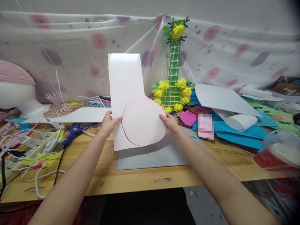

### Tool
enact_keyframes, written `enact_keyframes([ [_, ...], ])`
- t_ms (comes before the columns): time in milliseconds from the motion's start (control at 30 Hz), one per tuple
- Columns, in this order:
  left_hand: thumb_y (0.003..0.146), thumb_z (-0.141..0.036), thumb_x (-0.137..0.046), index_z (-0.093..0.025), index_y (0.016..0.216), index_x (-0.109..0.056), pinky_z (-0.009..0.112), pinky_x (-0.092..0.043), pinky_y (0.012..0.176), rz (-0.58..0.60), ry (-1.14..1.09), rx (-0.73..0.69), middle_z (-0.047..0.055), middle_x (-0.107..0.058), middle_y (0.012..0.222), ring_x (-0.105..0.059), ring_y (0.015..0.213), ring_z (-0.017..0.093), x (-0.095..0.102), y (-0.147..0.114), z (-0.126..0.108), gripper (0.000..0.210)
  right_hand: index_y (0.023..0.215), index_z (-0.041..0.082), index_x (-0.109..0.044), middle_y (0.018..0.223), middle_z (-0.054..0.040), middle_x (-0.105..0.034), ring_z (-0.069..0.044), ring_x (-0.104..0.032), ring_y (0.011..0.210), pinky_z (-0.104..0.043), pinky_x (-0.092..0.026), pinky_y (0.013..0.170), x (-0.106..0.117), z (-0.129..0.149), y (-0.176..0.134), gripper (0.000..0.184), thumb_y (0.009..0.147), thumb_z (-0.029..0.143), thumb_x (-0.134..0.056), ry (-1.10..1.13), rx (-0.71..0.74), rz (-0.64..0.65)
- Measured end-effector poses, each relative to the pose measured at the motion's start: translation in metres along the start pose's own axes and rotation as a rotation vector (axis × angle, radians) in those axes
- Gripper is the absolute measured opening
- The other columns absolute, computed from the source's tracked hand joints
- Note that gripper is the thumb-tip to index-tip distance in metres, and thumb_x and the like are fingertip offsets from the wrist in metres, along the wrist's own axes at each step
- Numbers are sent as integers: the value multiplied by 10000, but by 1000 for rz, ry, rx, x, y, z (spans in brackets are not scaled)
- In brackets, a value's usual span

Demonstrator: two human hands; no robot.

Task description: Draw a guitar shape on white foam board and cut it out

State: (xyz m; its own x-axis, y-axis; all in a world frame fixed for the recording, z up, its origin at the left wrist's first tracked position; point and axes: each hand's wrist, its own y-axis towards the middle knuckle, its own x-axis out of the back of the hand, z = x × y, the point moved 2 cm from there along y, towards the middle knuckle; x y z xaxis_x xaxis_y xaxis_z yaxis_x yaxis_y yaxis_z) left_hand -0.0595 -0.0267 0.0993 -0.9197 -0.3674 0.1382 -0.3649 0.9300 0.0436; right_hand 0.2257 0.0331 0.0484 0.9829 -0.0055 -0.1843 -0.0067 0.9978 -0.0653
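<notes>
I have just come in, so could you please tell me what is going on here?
A person's left hand and right hand hold up a white sheet between them, above a grey cutting mat on a wooden table. A dark curved line, seemingly a cut, runs along the left side of its rounded part. Behind it stands a green guitar-shaped model with yellow flowers, and a blue glue gun lies at the left.

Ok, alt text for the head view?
Left hand and right hand hold up white card with a curved outline over a gray cutting mat. Behind stands a green guitar-shaped craft with yellow flowers; a blue glue gun is at left.
</notes>
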Motion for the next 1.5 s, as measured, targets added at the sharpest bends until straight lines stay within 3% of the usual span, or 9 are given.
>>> enact_keyframes([
  [433, 574, -376, -722, -218, 1043, -388, 336, -462, 813, 140, -71, -69, 43, -614, 1030, -600, 941, 199, 2, -2, 16, 596, 834, 206, -563, 747, -13, -687, -173, -627, 652, -335, -518, 682, 4, -18, -25, 420, 527, 396, -778, 116, -87, -8],
  [533, 583, -360, -714, -228, 1048, -385, 315, -473, 788, 144, -84, -56, 43, -616, 1038, -607, 934, 196, 5, -7, 19, 585, 834, 202, -579, 760, -28, -689, -190, -640, 709, -342, -517, 687, 7, -18, -29, 373, 551, 358, -765, 20, -181, 103],
  [633, 587, -362, -707, -237, 1054, -387, 295, -484, 755, 174, -93, -27, 43, -619, 1051, -615, 914, 192, 8, -12, 23, 580, 806, 191, -587, 813, -34, -688, -181, -637, 768, -325, -514, 701, 8, -3, -26, 325, 552, 282, -768, -100, -233, 230],
  [767, 572, -360, -725, -225, 1051, -432, 290, -487, 759, 253, -78, -6, 46, -613, 1091, -610, 924, 188, 7, -18, 24, 577, 787, 184, -576, 904, -42, -678, -140, -619, 828, -297, -496, 777, -6, 44, -2, 194, 725, 346, -665, -148, -55, 202],
  [1000, 543, -391, -779, -197, 866, -627, 307, -501, 686, 590, 63, 161, 62, -679, 885, -632, 805, 210, 5, -13, 10, 407, 913, 170, -579, 980, -66, -661, -153, -615, 793, -327, -524, 732, -52, 78, 35, 139, 863, 278, -507, -181, -39, -54],
  [1167, 712, -513, -636, -179, 851, -643, 293, -495, 686, 386, -68, 154, 77, -682, 835, -638, 780, 189, -6, 11, -7, 362, 938, 192, -565, 925, -45, -671, -154, -624, 790, -360, -536, 751, -71, 55, 25, 105, 863, 243, -511, -74, -103, 36],
  [1333, 759, -388, -595, -187, 815, -612, 318, -506, 704, 63, -179, 275, 80, -694, 902, -653, 829, 216, -34, 22, -5, 209, 906, 192, -564, 862, -29, -686, -133, -636, 819, -305, -521, 813, -80, 52, 4, 103, 890, 224, -467, 84, -153, 186],
  [1400, 755, -341, -581, -192, 788, -610, 328, -512, 744, 57, -226, 341, 70, -700, 850, -657, 835, 217, -46, 20, 2, 155, 899, 184, -575, 811, -26, -690, -137, -641, 811, -294, -520, 812, -82, 57, -2, 126, 895, 222, -455, 136, -175, 230],
  [1500, 756, -347, -559, -213, 839, -631, 372, -522, 778, 201, -320, 424, 58, -700, 766, -661, 831, 231, -63, 14, 11, 173, 885, 173, -593, 758, -22, -687, -136, -641, 770, -271, -526, 758, -86, 65, -8, 194, 916, 253, -419, 155, -216, 332],
])
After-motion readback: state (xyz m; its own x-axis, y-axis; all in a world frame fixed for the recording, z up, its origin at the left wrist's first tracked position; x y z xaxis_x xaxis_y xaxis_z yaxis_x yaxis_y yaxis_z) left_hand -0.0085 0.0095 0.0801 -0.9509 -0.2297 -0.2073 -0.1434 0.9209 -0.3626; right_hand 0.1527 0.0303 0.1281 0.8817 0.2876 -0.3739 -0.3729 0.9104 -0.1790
